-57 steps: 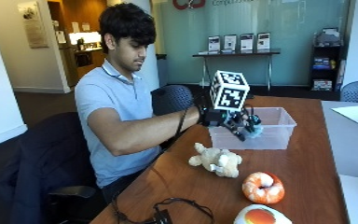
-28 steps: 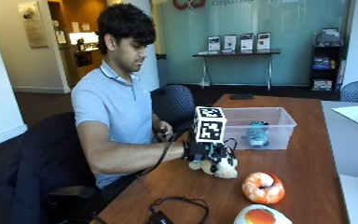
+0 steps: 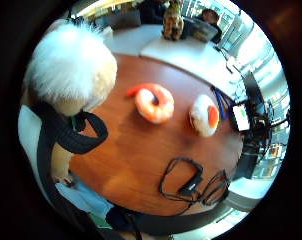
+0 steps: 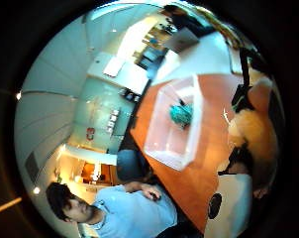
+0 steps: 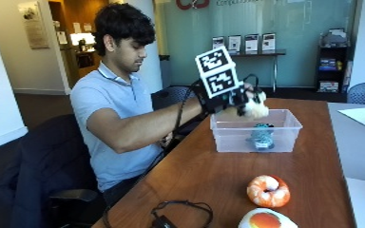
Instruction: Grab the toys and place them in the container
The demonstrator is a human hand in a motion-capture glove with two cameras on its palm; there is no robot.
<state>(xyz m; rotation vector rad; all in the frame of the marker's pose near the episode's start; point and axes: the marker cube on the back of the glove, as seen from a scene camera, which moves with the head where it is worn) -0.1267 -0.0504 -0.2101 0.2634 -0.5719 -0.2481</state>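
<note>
You are holding a fluffy cream-white plush toy [image 5: 253, 107] in your gloved right hand [image 5: 236, 97], fingers curled round it, and it is hanging in the air above the near rim of the clear plastic container [image 5: 256, 131]. The toy is looking soft and shaggy: a pale fuzzy body with a tan patch, seen close against your palm in both palm views [image 3: 71, 70]. Its face and limbs are hiding behind your glove, so you cannot make out what animal it is.

The container is sitting toward the far edge of the wooden tabletop [image 5: 207, 175], a shallow rectangular bin with see-through walls. Inside it a teal toy [image 5: 260, 136] is lying on the bottom [image 4: 180, 115]; its shape is hard to read.

Near the front edge, an orange shrimp-shaped plush [image 5: 268, 190] is curling into a ring, and beside it a rounded white plush with an orange spot [image 5: 264, 220] is being cut off by the frame.
</note>
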